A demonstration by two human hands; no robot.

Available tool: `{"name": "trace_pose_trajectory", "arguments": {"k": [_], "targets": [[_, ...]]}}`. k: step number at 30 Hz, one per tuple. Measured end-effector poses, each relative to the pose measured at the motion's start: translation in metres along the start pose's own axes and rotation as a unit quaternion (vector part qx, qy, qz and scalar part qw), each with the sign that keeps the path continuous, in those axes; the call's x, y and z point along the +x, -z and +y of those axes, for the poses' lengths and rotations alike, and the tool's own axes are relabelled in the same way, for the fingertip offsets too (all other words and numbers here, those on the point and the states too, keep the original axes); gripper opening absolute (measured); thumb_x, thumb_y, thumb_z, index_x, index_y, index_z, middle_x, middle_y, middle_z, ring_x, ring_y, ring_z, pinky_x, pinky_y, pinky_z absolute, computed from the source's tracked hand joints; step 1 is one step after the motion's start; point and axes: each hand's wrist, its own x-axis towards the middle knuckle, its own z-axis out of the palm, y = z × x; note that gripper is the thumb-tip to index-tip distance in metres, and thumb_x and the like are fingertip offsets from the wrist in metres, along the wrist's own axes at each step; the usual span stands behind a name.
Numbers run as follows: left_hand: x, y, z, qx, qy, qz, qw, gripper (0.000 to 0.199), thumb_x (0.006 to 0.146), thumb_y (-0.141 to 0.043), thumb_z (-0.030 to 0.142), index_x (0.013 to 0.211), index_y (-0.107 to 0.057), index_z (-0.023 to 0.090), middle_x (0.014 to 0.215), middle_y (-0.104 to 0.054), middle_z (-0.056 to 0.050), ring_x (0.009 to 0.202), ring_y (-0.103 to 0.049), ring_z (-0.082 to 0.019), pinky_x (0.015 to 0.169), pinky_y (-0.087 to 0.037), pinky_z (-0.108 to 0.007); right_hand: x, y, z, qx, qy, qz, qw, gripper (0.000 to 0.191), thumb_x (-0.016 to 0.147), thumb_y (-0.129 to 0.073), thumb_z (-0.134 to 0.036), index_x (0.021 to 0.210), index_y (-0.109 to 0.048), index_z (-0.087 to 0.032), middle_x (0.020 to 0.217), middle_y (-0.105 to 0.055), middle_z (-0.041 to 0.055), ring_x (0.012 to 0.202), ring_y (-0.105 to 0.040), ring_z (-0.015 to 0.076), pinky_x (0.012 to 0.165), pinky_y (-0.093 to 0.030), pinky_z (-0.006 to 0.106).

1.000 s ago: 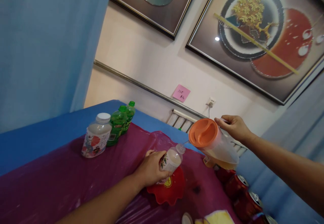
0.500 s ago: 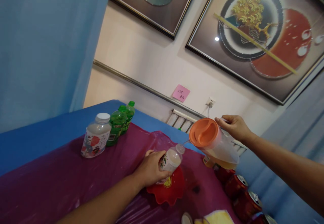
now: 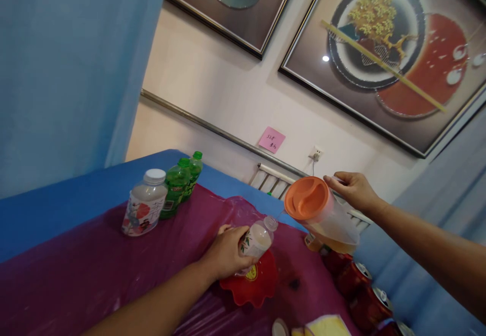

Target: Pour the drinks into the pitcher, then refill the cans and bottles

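My left hand (image 3: 227,251) grips a small clear bottle (image 3: 259,238) with a flowered label, standing tilted on a red scalloped dish (image 3: 253,283). The bottle's mouth is uncapped and holds a pale liquid. My right hand (image 3: 353,190) holds the handle of a clear pitcher (image 3: 322,215) with an orange lid, tipped to the left. A thin stream runs from the pitcher's spout towards the bottle's mouth. Yellowish liquid lies in the pitcher's lower side.
A larger capped bottle (image 3: 145,203) with a flowered label and two green bottles (image 3: 181,183) stand at the back left on the purple plastic cover (image 3: 94,270). Red cans (image 3: 357,280) lie at the right edge. A yellow thing (image 3: 326,326) sits at the bottom edge.
The pitcher and my right hand have shifted very slightly right and down. My left hand and the small bottle have stayed in place.
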Motion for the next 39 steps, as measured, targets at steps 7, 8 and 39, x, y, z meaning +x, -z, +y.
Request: {"name": "trace_pose_trajectory", "arguments": {"k": [7, 8, 39], "targets": [[0.0001, -0.0014, -0.0009, 0.008, -0.003, 0.005, 1.0, 0.06, 0.062, -0.083, 0.042, 0.117, -0.067, 0.022, 0.12, -0.075, -0.005, 0.114, -0.064, -0.032, 0.113, -0.035, -0.046, -0.0001, 0.0017, -0.0027, 0.001, 0.007, 0.003, 1.0, 0.056, 0.084, -0.057, -0.063, 0.056, -0.026, -0.025, 0.058, -0.02, -0.0056, 0.054, -0.021, 0.0103, 0.048, -0.017, 0.027], [0.0001, -0.0015, -0.0009, 0.007, -0.003, 0.004, 1.0, 0.06, 0.062, -0.083, 0.042, 0.117, -0.067, 0.022, 0.12, -0.074, -0.005, 0.114, -0.064, -0.032, 0.113, -0.035, -0.046, -0.0002, 0.0019, -0.003, 0.002, 0.006, 0.003, 1.0, 0.056, 0.084, -0.057, -0.063, 0.056, -0.026, -0.025, 0.058, -0.02, -0.0056, 0.054, -0.021, 0.0103, 0.048, -0.017, 0.027], [-0.0016, -0.0006, 0.0002, -0.004, -0.01, 0.008, 1.0, 0.055, 0.062, -0.082, 0.041, 0.113, -0.068, 0.023, 0.117, -0.075, -0.005, 0.113, -0.065, -0.031, 0.114, -0.033, -0.046, -0.0004, 0.0001, -0.003, 0.003, -0.001, -0.007, 1.0, 0.056, 0.084, -0.057, -0.064, 0.057, -0.028, -0.025, 0.057, -0.02, -0.0058, 0.054, -0.022, 0.0103, 0.047, -0.018, 0.027]]}}
